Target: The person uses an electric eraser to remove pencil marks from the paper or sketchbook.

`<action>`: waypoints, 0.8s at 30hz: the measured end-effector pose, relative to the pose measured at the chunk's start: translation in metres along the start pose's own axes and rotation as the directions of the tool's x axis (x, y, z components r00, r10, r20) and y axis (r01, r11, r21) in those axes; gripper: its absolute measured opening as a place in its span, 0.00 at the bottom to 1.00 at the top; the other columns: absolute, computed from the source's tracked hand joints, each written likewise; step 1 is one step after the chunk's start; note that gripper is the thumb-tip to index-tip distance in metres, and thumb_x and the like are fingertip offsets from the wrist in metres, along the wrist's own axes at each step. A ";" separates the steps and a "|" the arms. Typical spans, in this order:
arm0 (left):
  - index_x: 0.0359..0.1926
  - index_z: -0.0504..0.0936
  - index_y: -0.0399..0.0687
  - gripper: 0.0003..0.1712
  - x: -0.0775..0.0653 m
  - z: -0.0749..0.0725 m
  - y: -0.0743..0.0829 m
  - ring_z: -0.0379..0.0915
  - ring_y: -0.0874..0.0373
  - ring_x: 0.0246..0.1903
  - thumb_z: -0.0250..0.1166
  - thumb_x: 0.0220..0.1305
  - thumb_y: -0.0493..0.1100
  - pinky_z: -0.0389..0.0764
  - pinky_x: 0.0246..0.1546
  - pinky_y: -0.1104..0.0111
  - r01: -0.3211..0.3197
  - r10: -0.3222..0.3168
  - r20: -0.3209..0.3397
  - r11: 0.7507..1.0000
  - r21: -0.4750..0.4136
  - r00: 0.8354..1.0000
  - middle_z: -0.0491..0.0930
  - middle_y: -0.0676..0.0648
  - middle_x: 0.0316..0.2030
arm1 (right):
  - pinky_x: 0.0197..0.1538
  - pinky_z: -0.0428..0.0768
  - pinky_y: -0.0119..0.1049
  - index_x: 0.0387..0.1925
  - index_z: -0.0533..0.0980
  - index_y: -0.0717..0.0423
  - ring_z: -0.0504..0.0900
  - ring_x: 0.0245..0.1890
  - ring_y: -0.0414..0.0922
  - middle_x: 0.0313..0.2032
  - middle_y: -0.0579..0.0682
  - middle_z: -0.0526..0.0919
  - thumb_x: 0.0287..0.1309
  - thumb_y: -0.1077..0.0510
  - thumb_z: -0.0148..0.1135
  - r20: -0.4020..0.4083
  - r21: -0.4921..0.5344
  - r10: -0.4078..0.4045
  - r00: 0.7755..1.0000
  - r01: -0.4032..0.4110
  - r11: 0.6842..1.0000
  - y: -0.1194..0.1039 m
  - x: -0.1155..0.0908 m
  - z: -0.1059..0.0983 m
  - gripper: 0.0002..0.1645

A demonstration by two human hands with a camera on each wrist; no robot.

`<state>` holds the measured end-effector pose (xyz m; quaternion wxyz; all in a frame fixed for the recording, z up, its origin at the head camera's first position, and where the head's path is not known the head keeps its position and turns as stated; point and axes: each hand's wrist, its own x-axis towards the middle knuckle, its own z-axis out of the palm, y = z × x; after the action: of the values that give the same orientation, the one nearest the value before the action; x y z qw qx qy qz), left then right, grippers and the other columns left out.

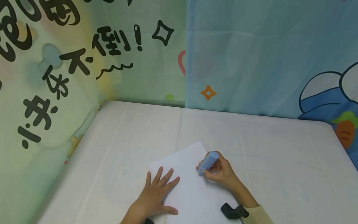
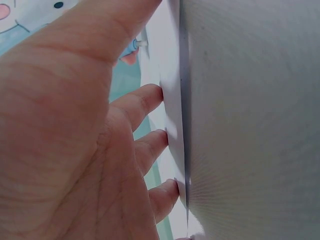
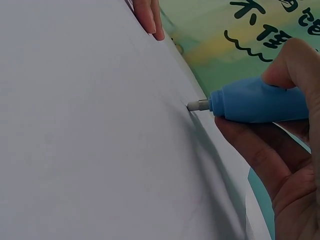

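Note:
A white sheet of paper (image 1: 190,189) lies slanted on the table. My right hand (image 1: 221,171) grips a light blue electric eraser (image 1: 208,162) over the sheet's right part. In the right wrist view, the tool's pale tip (image 3: 192,106) sits in a metal collar and meets the paper at a short faint dark line (image 3: 184,104). My left hand (image 1: 155,196) rests with fingers spread on the sheet's left part. Its fingertips (image 2: 159,135) press on the paper in the left wrist view.
A white cloth with light creases covers the table (image 1: 134,130). Printed fabric walls, a green one (image 1: 145,81) with black lettering and a blue one (image 1: 251,62), stand along the left and back edges. A black strap (image 1: 235,211) is on my right wrist.

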<state>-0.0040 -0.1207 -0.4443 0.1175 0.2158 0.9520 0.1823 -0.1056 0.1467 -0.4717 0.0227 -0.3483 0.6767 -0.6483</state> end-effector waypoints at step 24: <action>0.74 0.61 0.60 0.57 0.000 0.000 0.000 0.41 0.39 0.74 0.68 0.44 0.73 0.46 0.65 0.32 0.001 -0.001 -0.004 1.000 0.009 1.000 0.53 0.48 0.76 | 0.35 0.85 0.34 0.44 0.65 0.74 0.88 0.37 0.40 0.35 0.67 0.83 0.39 0.86 0.60 -0.002 0.025 -0.041 0.999 0.041 0.999 0.000 0.001 0.000 0.27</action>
<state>-0.0038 -0.1205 -0.4446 0.1145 0.2156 0.9532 0.1785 -0.1064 0.1459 -0.4714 0.0133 -0.3611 0.6614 -0.6572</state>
